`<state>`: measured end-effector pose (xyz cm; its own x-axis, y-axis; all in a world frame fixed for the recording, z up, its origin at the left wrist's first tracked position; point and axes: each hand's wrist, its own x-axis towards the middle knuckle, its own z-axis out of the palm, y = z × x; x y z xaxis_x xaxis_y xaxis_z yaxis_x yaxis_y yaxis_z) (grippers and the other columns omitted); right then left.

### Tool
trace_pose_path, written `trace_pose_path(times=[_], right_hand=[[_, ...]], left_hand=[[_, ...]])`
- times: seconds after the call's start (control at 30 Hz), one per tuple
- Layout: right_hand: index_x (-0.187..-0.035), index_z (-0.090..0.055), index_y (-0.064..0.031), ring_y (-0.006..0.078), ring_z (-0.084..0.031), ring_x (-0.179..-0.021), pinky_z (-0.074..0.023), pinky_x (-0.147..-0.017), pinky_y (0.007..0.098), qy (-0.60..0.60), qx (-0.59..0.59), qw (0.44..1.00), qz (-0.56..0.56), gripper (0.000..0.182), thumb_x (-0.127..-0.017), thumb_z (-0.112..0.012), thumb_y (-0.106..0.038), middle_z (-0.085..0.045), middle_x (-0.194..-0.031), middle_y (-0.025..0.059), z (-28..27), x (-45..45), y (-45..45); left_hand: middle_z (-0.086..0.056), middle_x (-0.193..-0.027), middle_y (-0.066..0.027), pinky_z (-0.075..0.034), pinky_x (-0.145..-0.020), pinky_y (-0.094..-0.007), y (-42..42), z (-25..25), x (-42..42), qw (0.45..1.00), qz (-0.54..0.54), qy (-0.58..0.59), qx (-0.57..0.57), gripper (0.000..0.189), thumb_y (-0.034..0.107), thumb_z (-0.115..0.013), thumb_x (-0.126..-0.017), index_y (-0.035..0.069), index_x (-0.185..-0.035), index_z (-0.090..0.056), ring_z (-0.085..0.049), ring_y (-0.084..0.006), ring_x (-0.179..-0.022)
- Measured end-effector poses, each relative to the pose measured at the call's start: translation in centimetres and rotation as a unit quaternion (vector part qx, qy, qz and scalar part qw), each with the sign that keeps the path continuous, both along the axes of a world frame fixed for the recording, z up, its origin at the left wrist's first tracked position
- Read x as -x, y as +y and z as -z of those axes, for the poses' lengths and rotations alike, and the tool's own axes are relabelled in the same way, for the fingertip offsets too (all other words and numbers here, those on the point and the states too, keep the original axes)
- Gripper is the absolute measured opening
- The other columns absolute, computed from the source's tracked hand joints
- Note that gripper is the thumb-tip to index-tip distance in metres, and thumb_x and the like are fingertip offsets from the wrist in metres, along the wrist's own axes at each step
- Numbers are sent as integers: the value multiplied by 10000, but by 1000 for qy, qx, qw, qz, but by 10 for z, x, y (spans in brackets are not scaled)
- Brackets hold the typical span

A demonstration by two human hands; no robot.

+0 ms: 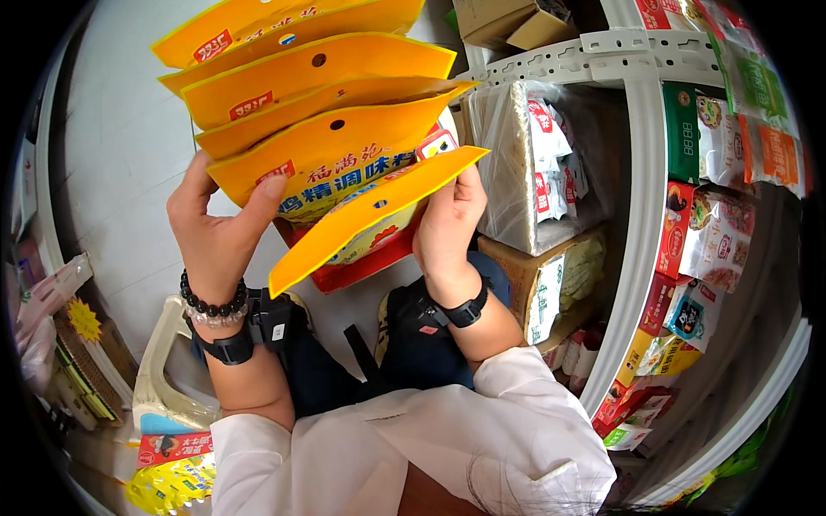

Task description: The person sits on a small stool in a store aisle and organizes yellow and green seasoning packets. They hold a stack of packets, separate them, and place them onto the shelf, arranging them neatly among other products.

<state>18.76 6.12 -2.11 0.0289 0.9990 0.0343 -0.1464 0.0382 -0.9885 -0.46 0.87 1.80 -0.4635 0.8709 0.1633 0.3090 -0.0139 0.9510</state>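
Observation:
Several yellow seasoning packets (335, 148) stand in a row, leaning apart at their top edges, with printed fronts and round hang holes. A red carton (361, 267) shows beneath the nearest ones. My left hand (216, 219) pinches the left side of a packet, thumb on its front and fingers behind. The front packet (381, 209) tilts towards me, separated from the one behind it. At its right end is my right hand (452, 222), gripping the side with the fingers curled and partly hidden by the packet's upper edge.
A white metal shelf (635, 193) on the right holds several food packets (706, 232). Beside it, a plastic-lined box (500, 174) of white sachets rests on a cardboard carton (516, 284). A cream plastic stool (158, 367) stands at left, near a yellow bag (171, 484) on the floor.

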Motion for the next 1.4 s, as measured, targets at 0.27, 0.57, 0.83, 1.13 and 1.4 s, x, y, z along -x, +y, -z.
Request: trace_pose_path(times=[0.27, 0.57, 0.83, 1.13, 1.4], right_hand=[[-897, -493, -23, 28, -474, -752, -400, -679, 183, 109, 74, 991, -15, 139, -944, -414, -126, -561, -851, 1, -6, 3, -6], [-898, -538, -7, 46, -436, -702, -365, -638, 185, -38, -28, 985, -164, 230, -906, -516, -236, -519, -785, -19, -22, -12, 8], [-843, -541, -1, 58, -435, -675, -372, -616, 208, -51, 38, 986, -155, 164, -869, -553, -163, -504, -728, 2, -15, -13, 24], [-1019, -496, -20, 127, -503, -838, -426, -713, 257, -40, -46, 989, -137, 264, -836, -597, -182, -514, -950, 57, -9, -6, 25], [-1017, -517, 9, 176, -510, -868, -423, -766, 269, -142, -193, 949, -204, 480, -750, -692, -349, -513, -937, 74, -24, -17, 32]], left_hand=[[-585, -775, -106, -442, -587, -269, -36, -39, 20, 965, 242, 91, 48, 470, 238, -819, -524, 1, -839, -563, -566, -197, -660], [-513, -560, -141, -387, -467, -266, -24, -26, -13, 981, 135, 57, 126, 142, 86, -572, -831, -46, -781, -584, -486, -197, -461], [-519, -610, -25, -377, -513, -207, -27, -20, -10, 997, -58, 4, 55, 131, 72, -587, -832, 8, -734, -530, -465, -74, -543], [-561, -777, -10, -393, -595, -162, -18, -16, -15, 989, -64, -133, -22, 264, -80, -601, -754, 15, -974, -492, -500, -44, -654], [-568, -761, -40, -392, -485, -172, -31, -21, -3, 975, 40, -216, -27, 200, 1, -616, -785, 24, -945, -497, -503, -59, -571]])
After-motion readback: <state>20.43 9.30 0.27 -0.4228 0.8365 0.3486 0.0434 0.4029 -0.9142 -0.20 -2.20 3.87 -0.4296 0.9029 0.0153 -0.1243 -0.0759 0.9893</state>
